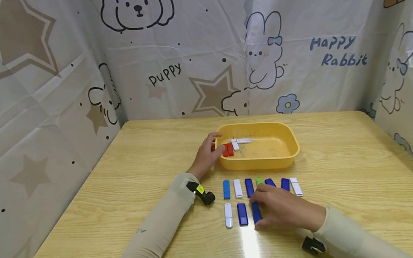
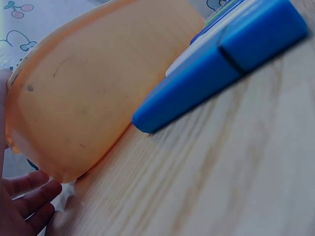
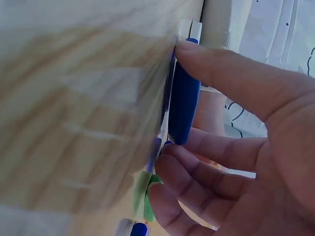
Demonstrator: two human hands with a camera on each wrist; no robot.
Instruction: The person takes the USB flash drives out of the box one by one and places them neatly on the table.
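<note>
Stick of dark blue [image 1: 256, 213], third from the left in the row toward the worktop's [image 1: 339, 147] near edge, sits between thumb and fingertips of the right hand [image 1: 285, 208]; that grip spans its length, pinching at the two ends. Beside it lie a dark blue neighbour [image 1: 242, 214] and a white stick [image 1: 228, 215]. A longer row lies beyond, from a bright blue stick [image 1: 226, 189] to a pale stick [image 1: 296, 186]. Behind, nearer the far edge, the yellow tray [image 1: 260, 164] carries red sticks [image 1: 230, 149] and white ones [image 1: 244, 141] at its left end, where the left hand [image 1: 206, 155] grips the rim.

An uneven pinch could twist the held stick askew, and the curled fingers, close to the green stick [image 1: 259, 180], could knock it. A pull on the tray could push it into the farther row.

The right hand partly covers that row; anything under its palm is hidden. Whether the held stick is slightly raised, I cannot tell. The near edge is cut off.
</note>
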